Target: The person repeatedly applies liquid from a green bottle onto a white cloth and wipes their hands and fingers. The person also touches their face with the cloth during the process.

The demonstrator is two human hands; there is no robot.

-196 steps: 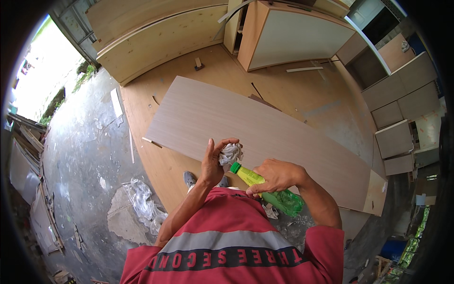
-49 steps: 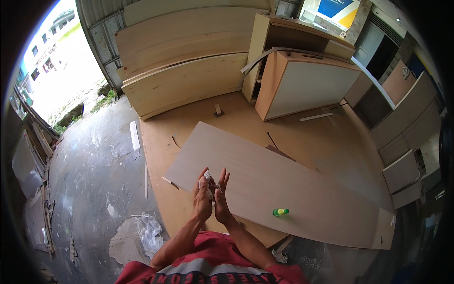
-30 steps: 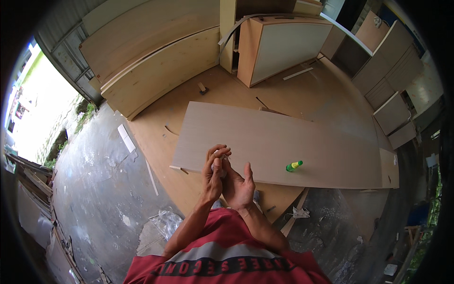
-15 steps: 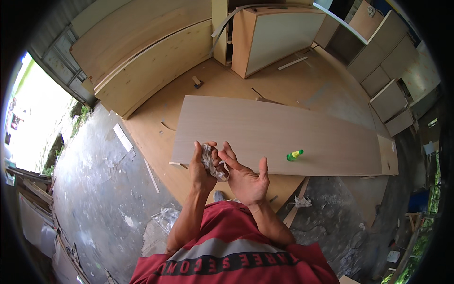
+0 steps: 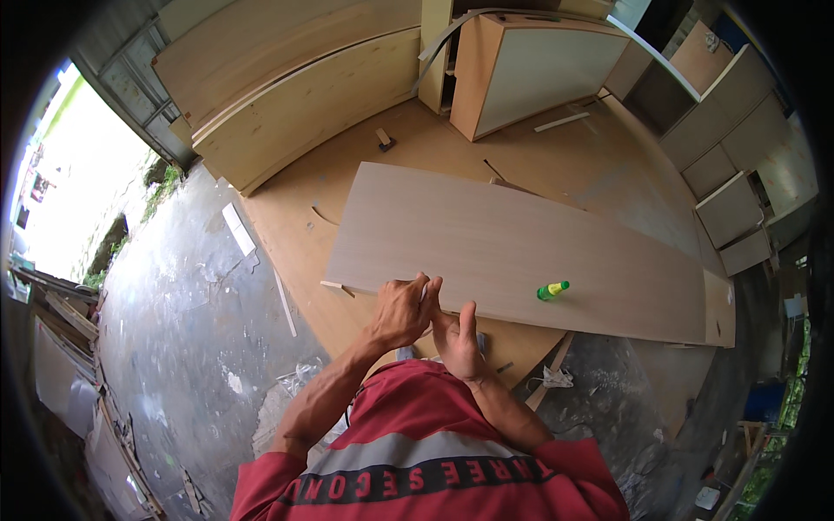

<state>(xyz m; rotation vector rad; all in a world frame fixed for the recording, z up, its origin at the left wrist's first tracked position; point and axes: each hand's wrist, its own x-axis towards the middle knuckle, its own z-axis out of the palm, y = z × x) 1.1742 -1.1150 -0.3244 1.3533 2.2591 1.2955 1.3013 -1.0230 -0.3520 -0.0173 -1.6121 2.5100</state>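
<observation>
My left hand (image 5: pixel 401 311) is turned with its back up and its fingers curled against the fingers of my right hand (image 5: pixel 459 346). The crumpled whitish rag held in my left hand a moment ago is hidden behind it now. My right hand is palm up, thumb raised and apart, its fingertips partly covered by the left. Both hands are in front of my red shirt, at the near edge of a long wood-grain panel (image 5: pixel 486 226). On that panel, to the right of my hands, is a small green bottle with a yellow label (image 5: pixel 552 291).
Beneath the panel, a larger brown board (image 5: pixel 304 252) covers part of the grey concrete floor (image 5: pixel 191 347). Large panels (image 5: pixel 304 113) and a cabinet with a pale face (image 5: pixel 547 78) stand at the back. A wooden-handled tool (image 5: pixel 385 139) sits beyond the panel.
My left hand has rolled over from showing the rag to back up, pressing onto my right fingers. The view has shifted slightly, while the bottle stays on the panel.
</observation>
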